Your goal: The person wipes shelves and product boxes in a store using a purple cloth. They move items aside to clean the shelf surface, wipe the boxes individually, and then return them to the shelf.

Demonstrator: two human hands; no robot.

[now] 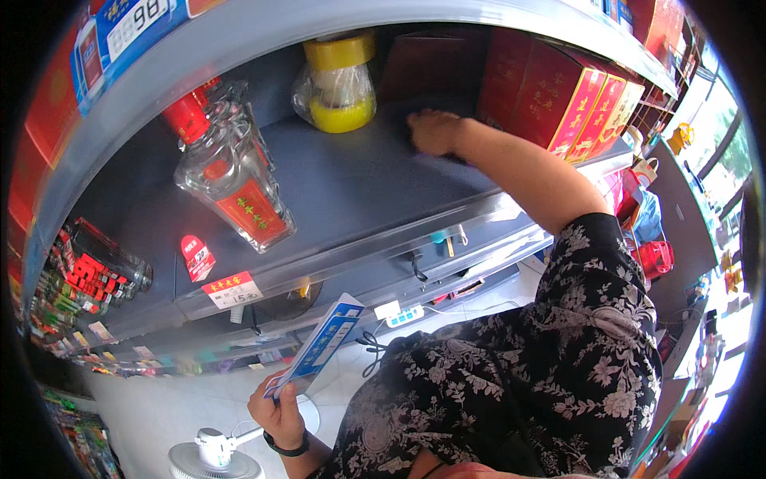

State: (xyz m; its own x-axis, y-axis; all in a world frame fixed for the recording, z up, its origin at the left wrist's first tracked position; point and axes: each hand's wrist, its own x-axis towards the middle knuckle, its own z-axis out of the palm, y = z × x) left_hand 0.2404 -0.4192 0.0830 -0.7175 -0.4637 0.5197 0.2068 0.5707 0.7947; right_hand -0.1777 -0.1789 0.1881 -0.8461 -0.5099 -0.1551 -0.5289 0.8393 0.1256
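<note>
My left hand (281, 416), with a dark band at its wrist, grips a small stack of blue and white printed cards (326, 341) in front of the shelves. My right hand (435, 133) is reached onto the dark grey shelf (353, 179), its fingers curled and blurred; whether something dark lies under it I cannot tell. Left of that hand stand stacked yellow tape rolls (342, 114), partly in clear plastic. Red gift boxes (538, 96) stand just right of it. Clear glass liquor bottles (236, 173) with red caps and labels stand further left.
A price tag (232, 290) sits on the shelf's front edge, near a red standing tag (197, 257). More bottles (99, 269) fill the far left. Below are lower shelves, a white power strip (404, 316) and a white fan (214, 455). An upper shelf edge (419, 13) overhangs.
</note>
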